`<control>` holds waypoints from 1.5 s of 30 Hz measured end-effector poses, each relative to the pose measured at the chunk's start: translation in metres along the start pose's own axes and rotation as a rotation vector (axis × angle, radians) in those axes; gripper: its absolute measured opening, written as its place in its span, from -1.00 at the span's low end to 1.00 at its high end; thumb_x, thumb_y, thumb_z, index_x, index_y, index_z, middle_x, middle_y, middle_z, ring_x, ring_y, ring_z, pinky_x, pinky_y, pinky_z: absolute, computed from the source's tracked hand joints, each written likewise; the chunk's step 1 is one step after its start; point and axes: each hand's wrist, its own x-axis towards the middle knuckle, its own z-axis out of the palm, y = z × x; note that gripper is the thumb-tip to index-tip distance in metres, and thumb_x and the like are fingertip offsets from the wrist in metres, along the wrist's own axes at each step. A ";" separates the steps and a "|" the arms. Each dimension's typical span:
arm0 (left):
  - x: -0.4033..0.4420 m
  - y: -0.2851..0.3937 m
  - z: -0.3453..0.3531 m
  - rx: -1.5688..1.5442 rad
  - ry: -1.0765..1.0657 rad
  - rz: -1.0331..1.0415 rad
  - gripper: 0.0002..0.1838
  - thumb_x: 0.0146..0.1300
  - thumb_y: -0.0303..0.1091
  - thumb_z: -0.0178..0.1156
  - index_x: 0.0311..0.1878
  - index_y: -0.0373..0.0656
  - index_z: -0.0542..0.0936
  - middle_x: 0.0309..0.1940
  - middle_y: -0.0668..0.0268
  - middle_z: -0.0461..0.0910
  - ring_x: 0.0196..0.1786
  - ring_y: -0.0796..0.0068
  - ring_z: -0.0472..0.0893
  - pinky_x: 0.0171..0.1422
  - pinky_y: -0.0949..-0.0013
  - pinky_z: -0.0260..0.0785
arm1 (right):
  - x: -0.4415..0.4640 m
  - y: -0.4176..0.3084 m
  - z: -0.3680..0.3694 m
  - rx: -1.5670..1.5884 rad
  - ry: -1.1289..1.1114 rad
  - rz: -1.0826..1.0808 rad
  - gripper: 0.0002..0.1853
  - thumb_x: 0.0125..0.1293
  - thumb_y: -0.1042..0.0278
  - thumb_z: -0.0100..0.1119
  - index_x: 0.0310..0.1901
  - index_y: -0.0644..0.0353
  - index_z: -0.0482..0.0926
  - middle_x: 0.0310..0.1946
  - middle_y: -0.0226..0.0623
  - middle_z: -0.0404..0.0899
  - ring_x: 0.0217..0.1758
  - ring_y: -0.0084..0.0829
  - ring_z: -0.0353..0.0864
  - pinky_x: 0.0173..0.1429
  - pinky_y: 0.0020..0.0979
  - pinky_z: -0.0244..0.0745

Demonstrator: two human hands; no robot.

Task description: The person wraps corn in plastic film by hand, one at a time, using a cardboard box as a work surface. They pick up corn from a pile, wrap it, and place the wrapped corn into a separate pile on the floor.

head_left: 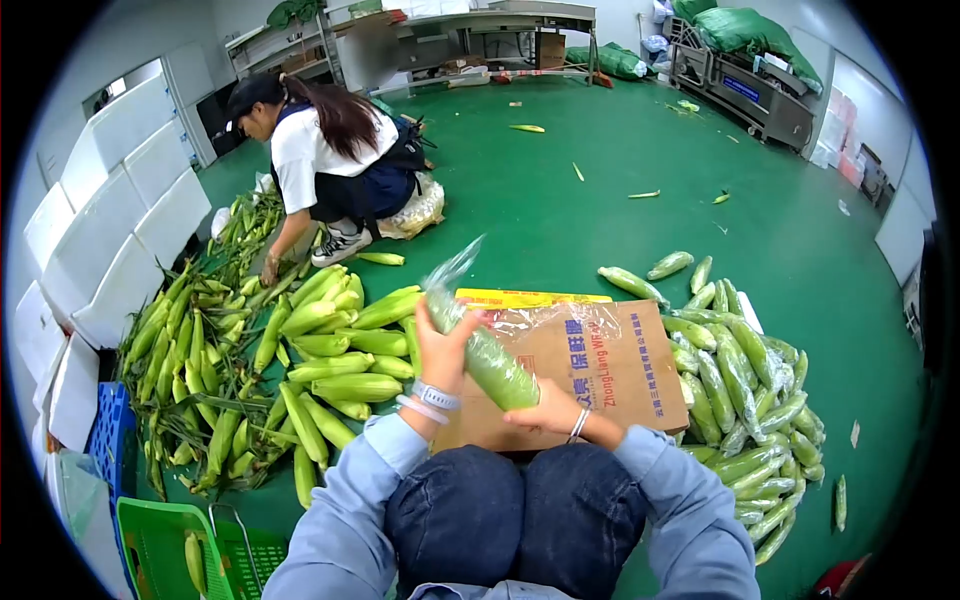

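An ear of corn (492, 368) in clear plastic film is held tilted above a flat cardboard box (620, 360). My left hand (445, 345) grips its upper part, where loose film sticks up past the fingers. Around its lower end, my right hand (550, 408) is closed. Clear film lies over the back of the box, and a yellow printed strip (530, 298) shows behind it. To the left is a pile of unwrapped green corn (345, 370); to the right, a heap of film-wrapped corn (740, 385).
A co-worker (325, 150) crouches at the back left, one hand at a pile of corn and husks (200, 370). White foam boxes (110, 200) line the left. A green basket (165, 530) stands at the lower left. Metal tables (490, 20) and a machine (745, 90) are at the back.
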 end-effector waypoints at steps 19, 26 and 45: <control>-0.006 -0.089 -0.265 1.713 -0.267 -0.005 -0.52 0.06 0.02 0.15 -0.20 -0.26 0.50 -0.37 0.02 0.53 -0.28 0.04 0.52 -0.17 0.16 0.38 | -0.250 0.018 -0.178 -1.480 1.664 0.671 -0.37 -0.07 -0.03 0.30 0.01 0.09 0.36 -0.34 -0.04 0.58 -0.33 0.01 0.55 -0.29 -0.10 0.41; -0.055 -0.076 -0.352 2.006 -0.917 -0.482 -0.04 -0.20 0.43 0.17 0.09 -0.24 0.40 -0.12 -0.01 0.51 0.03 0.01 0.43 0.12 0.12 0.27 | -0.217 0.005 -0.229 -1.770 1.741 0.294 -0.46 -0.02 0.20 0.30 0.01 0.25 0.43 0.00 -0.02 0.41 0.07 -0.07 0.38 0.11 -0.18 0.32; 0.114 -0.044 -0.046 -0.365 -0.121 -0.495 -0.53 0.13 -0.14 0.25 0.02 -0.19 0.40 0.02 0.16 0.33 0.16 0.21 0.32 0.36 0.10 0.15 | -0.056 0.041 -0.170 0.064 0.624 0.031 -0.81 0.23 0.38 0.02 -0.44 0.25 0.56 -0.52 -0.37 0.57 -0.54 -0.61 0.49 -0.44 -0.60 0.43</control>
